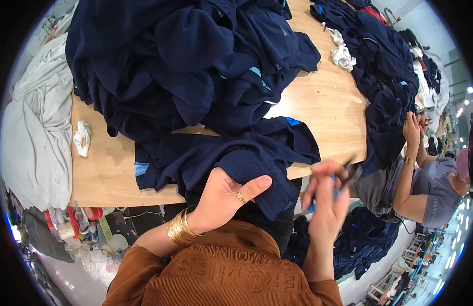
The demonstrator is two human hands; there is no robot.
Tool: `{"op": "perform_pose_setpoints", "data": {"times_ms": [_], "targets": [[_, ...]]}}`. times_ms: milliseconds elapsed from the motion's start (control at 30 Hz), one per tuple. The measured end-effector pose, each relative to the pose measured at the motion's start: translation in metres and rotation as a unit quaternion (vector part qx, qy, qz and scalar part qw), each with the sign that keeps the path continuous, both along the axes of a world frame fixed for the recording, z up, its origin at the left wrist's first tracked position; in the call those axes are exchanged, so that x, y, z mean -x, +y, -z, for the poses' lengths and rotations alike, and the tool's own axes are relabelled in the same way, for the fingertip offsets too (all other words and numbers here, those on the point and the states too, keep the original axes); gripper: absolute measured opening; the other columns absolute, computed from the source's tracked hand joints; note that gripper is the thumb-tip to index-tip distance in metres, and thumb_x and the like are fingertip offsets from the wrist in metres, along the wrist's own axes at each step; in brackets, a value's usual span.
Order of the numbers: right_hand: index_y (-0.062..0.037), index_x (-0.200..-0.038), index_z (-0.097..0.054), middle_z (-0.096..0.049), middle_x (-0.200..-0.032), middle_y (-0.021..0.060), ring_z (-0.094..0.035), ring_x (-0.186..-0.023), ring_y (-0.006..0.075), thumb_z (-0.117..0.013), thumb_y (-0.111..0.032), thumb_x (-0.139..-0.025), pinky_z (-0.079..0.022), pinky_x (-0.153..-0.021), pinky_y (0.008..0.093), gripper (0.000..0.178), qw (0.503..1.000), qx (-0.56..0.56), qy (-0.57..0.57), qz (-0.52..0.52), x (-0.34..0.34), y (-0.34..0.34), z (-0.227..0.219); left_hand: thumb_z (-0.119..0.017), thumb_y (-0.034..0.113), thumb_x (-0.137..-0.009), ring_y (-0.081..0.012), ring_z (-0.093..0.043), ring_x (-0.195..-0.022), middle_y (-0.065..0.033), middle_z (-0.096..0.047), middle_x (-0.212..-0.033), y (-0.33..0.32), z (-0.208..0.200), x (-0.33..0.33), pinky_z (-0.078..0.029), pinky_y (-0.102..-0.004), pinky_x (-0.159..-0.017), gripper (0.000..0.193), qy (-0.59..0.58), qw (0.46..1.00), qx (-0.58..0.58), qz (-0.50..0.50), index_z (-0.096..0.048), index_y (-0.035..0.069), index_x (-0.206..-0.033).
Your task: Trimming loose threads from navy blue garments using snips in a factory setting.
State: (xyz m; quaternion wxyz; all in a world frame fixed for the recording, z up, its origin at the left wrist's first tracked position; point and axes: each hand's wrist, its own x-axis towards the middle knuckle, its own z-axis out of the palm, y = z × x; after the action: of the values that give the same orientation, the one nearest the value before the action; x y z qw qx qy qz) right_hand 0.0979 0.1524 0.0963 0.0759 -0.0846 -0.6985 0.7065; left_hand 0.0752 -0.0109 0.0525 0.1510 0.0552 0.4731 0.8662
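Note:
My left hand [224, 196] grips a navy garment [211, 158] at its thick stitched band, thumb on top and fingers tucked inside or beneath, out of sight. The rest of that garment lies across the table's near edge, with light blue at its left end and a brighter blue patch at the far right. Just right of the band, apart from the cloth, my right hand [325, 199] is closed around thread snips [347, 176] with dark blades and some blue. Motion blurs this hand and the tool.
A large navy garment heap [185, 66] covers the far side of the wooden table [328, 112]. White cloth [37, 122] drapes the left side, near a white scrap [81, 138]. At right, a co-worker [425, 188] handles more navy clothes [384, 66]. Another dark pile [359, 239] lies below.

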Motion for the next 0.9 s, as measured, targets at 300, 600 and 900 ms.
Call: {"op": "perform_pose_setpoints", "data": {"times_ms": [300,600,900], "targets": [[0.0072,-0.074,-0.062,-0.061,-0.063,0.0105,-0.059,-0.055,0.0133,-0.041,-0.026,-0.095,-0.047,-0.053,0.0229,0.044,0.927,-0.093,-0.245,-0.268,-0.021,-0.004,-0.014,-0.062,0.012,-0.085,-0.0035,-0.049,-0.064,0.0022,-0.057,-0.076,0.004,-0.006,0.002,-0.040,-0.0168,-0.056,0.012,-0.043,0.999,0.008,-0.033,-0.058,0.001,-0.086],[0.0056,-0.071,-0.062,-0.060,-0.060,0.0097,-0.056,-0.052,0.0115,-0.039,-0.032,-0.095,-0.044,-0.049,0.0211,0.050,0.920,-0.064,-0.289,-0.258,-0.023,-0.002,-0.007,-0.062,0.012,-0.085,-0.0036,-0.050,-0.066,0.0015,-0.057,-0.077,0.002,-0.003,-0.005,-0.042,-0.0178,-0.057,0.012,-0.033,0.999,0.008,-0.023,-0.058,0.001,-0.086],[0.0066,-0.072,-0.060,-0.059,-0.059,0.0112,-0.056,-0.050,0.0130,-0.037,-0.035,-0.096,-0.044,-0.048,0.0213,0.053,0.948,-0.027,-0.234,-0.215,-0.024,-0.001,-0.003,-0.063,0.016,-0.085,-0.0044,-0.054,-0.068,-0.0001,-0.060,-0.080,0.002,-0.005,-0.003,-0.046,-0.0181,-0.058,0.016,-0.048,0.998,0.013,-0.024,-0.059,0.000,-0.088]]}}
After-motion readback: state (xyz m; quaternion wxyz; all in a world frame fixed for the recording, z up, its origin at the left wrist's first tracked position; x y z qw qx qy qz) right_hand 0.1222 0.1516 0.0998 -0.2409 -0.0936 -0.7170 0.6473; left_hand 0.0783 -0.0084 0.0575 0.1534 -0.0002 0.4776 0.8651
